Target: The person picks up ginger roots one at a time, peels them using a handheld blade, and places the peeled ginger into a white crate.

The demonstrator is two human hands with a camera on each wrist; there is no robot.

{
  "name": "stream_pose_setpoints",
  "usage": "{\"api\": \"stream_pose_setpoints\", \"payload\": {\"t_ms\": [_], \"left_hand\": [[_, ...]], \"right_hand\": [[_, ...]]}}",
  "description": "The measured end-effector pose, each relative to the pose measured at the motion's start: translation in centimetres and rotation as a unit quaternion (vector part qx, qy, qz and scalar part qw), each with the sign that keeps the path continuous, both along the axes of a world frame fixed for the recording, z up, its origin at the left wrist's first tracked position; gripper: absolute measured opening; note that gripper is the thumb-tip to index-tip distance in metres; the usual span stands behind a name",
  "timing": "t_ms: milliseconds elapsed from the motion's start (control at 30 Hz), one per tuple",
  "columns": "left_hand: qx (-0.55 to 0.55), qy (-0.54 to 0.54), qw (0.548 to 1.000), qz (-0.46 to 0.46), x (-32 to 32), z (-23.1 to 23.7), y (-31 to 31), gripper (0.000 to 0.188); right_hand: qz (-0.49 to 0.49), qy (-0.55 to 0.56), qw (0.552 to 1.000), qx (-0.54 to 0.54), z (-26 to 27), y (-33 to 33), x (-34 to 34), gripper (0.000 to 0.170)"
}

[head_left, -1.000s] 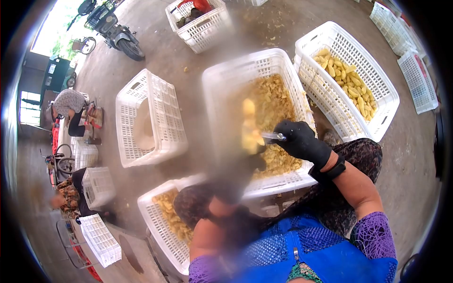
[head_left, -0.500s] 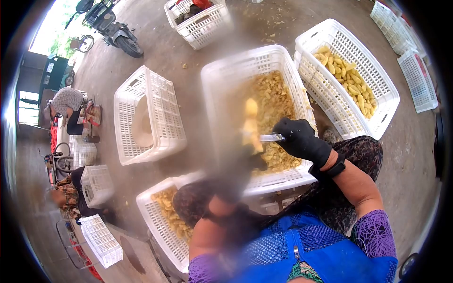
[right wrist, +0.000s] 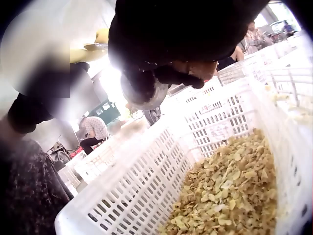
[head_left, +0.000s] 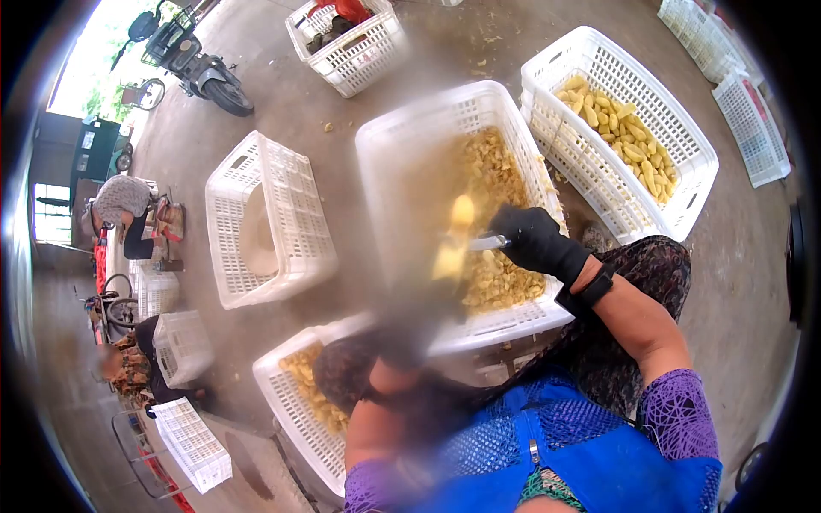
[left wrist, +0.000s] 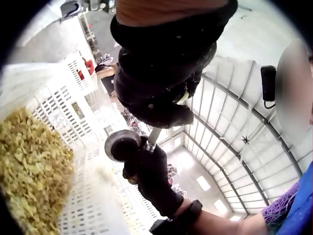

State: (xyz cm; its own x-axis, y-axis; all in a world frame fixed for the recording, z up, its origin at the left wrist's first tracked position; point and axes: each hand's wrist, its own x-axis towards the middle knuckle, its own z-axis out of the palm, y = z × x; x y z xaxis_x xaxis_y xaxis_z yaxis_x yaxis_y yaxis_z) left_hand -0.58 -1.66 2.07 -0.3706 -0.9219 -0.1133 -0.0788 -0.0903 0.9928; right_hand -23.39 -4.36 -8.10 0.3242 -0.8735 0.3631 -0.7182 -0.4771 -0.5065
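Note:
My left hand (head_left: 419, 312), black-gloved and blurred in the head view, holds a long yellow peeled fruit (head_left: 448, 262) over a white crate (head_left: 505, 328). A bit of the fruit (left wrist: 184, 97) shows between its curled fingers in the left wrist view. My right hand (head_left: 537, 244), also black-gloved, grips a metal-bladed peeler (head_left: 487, 243) whose blade reaches left to the fruit. A round, shiny-rimmed piece (right wrist: 146, 93) sits by the right fingers in the right wrist view. Yellow shavings (right wrist: 225, 191) lie deep in the crate below both hands.
A crate of peeled yellow fruit (head_left: 629, 137) stands at the right, another crate with yellow pieces (head_left: 312, 385) by my left knee. A white crate (head_left: 299, 218) stands to the left. A motorbike (head_left: 192, 64) and two other people (head_left: 121, 201) are farther off.
My right hand and the peeler have risen slightly in view. The fruit is tilted differently in the left hand, with the blade now across its middle. The head view has shifted slightly.

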Motion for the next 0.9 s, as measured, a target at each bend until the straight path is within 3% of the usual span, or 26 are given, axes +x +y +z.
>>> {"api": "stream_pose_setpoints", "payload": {"t_ms": [100, 300, 333, 367, 400, 433, 467, 533, 567, 600, 667, 700, 767, 900], "left_hand": [[0.065, -0.053, 0.996, -0.012, 0.6, 0.7, -0.2, 0.018], [-0.021, -0.049, 0.998, 0.035, 1.1, -1.3, -0.6, 0.018], [-0.225, -0.178, 0.958, -0.011, 1.4, -1.7, -1.5, 0.017], [-0.414, -0.295, 0.859, -0.056, 1.6, -2.1, -2.0, 0.017], [-0.415, -0.294, 0.859, -0.056, 1.1, -1.3, -1.8, 0.017], [-0.212, -0.194, 0.958, -0.008, 0.2, 0.3, -1.1, 0.016], [0.005, -0.083, 0.996, 0.043, -0.2, 1.1, -0.4, 0.016], [0.025, -0.048, 0.997, 0.061, 0.3, 0.0, -0.3, 0.017], [0.042, -0.013, 0.996, 0.073, 0.4, -0.6, -0.4, 0.018], [0.041, -0.013, 0.996, 0.073, 0.2, -0.8, -0.3, 0.018], [-0.198, -0.179, 0.959, 0.098, -0.2, -1.4, -0.1, 0.022], [-0.198, -0.178, 0.959, 0.099, 0.0, -1.7, 0.0, 0.022], [-0.276, -0.274, 0.916, 0.095, 0.4, -2.2, 0.2, 0.024], [-0.262, -0.268, 0.923, 0.09, -0.4, -0.2, 0.6, 0.025]], "right_hand": [[-0.001, 0.02, 1.0, -0.011, -0.1, 0.6, 0.3, 0.01], [0.003, -0.091, 0.991, 0.098, 2.3, 1.4, 1.0, 0.014], [0.029, -0.126, 0.985, 0.114, 1.4, 1.4, 1.0, 0.015], [0.054, -0.16, 0.977, 0.132, 0.8, 1.4, 0.9, 0.016], [0.072, -0.149, 0.974, 0.156, 1.0, 1.4, 1.0, 0.016], [0.073, -0.147, 0.974, 0.158, 1.3, 1.6, 1.2, 0.016], [0.066, -0.15, 0.98, 0.111, 1.6, 1.8, 1.4, 0.016], [0.063, -0.154, 0.984, 0.062, 2.5, 2.1, 1.8, 0.018], [0.023, -0.075, 0.997, 0.005, 3.2, 2.2, 1.8, 0.019], [-0.019, 0.004, 0.999, -0.051, 3.6, 2.3, 1.8, 0.021], [-0.03, -0.012, 0.998, -0.047, 3.6, 2.3, 2.1, 0.022], [-0.04, -0.03, 0.998, -0.041, 3.5, 2.3, 2.2, 0.024], [-0.034, -0.028, 0.998, -0.035, 3.6, 2.3, 2.1, 0.024], [-0.026, -0.058, 0.997, -0.04, 3.4, 2.2, 2.2, 0.021]]}}
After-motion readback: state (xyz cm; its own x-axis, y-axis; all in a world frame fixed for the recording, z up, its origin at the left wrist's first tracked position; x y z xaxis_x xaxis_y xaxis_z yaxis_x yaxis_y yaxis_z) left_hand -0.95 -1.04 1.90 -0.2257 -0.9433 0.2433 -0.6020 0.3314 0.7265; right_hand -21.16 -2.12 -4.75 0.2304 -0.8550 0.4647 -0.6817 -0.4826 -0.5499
